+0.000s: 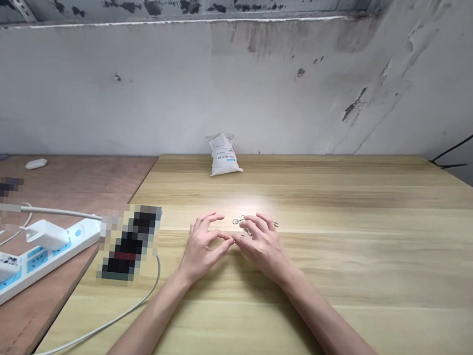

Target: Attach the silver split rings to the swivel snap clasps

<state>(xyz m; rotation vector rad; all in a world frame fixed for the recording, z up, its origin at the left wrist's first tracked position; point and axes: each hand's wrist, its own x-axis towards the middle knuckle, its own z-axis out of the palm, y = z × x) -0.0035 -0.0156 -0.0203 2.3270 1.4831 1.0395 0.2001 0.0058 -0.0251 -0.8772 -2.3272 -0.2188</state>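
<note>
My left hand [204, 247] is above the wooden table with thumb and index finger drawn together in a pinch and the other fingers apart. What the pinch holds, if anything, is too small to make out. Its tips meet the fingertips of my right hand [262, 242], which is bent and closed towards the same spot. Any object in the right fingers is also hidden. Small silvery metal pieces [238, 220] with ring-like ends lie beside and partly under the right fingers. Another small metal ring [276, 224] shows just past that hand.
A white printed packet [224, 155] stands near the wall. Left of my hands lies a pixelated dark object [129, 243], with a white cable [114, 322] curving close by. A white power strip [39, 270] with plugged-in chargers rests on the brown table [94, 180].
</note>
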